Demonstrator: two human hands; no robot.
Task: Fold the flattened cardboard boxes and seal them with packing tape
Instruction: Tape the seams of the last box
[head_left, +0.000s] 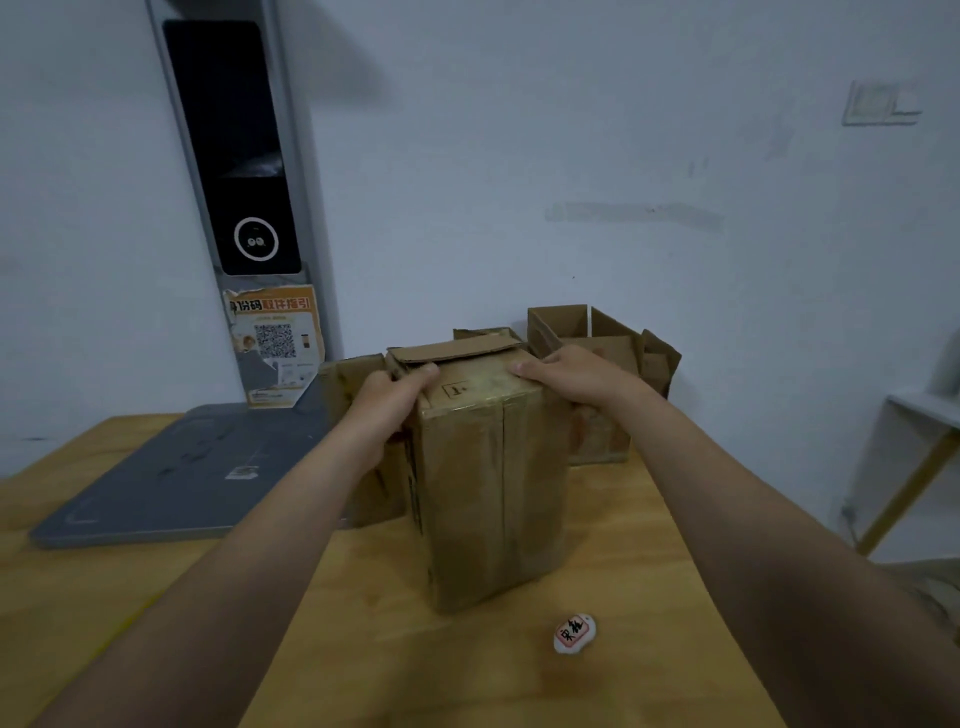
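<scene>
A tall brown cardboard box (488, 499) stands upright on the wooden table (363, 665), its front face shiny with tape along a vertical seam. My left hand (392, 397) grips the box's top left corner, fingers over the top flap. My right hand (569, 374) lies flat on the top right edge, pressing the flap down. The far top flap (457, 348) is slightly raised. No tape roll is visible.
An open cardboard box (597, 338) stands behind on the right, another brown box (353, 379) behind on the left. A grey slab (182, 478) lies at left below a dark upright panel (234, 145). A small white labelled object (574, 633) lies in front. A white shelf (909, 457) is at right.
</scene>
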